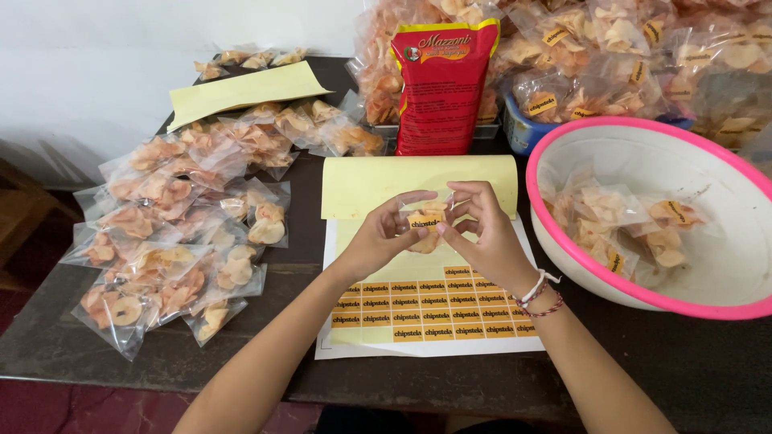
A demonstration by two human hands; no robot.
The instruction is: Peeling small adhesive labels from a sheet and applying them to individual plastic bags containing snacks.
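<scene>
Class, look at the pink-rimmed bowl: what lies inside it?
Inside the bowl lie clear chip packets bearing orange stickers, piled on its left side. Packets deeper in the pile are covered, so their number cannot be told.

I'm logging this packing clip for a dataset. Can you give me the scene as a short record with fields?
left hand: left hand pinches one side of a small clear chip packet
right hand: right hand presses on the same packet, fingers on its orange sticker
under the hands: sticker sheet with rows of orange stickers, backing peeled up
left of sheet: pile of unlabelled packets on the dark table
right: pink-rimmed white bowl holding labelled packets
behind: red bag, upright
</scene>
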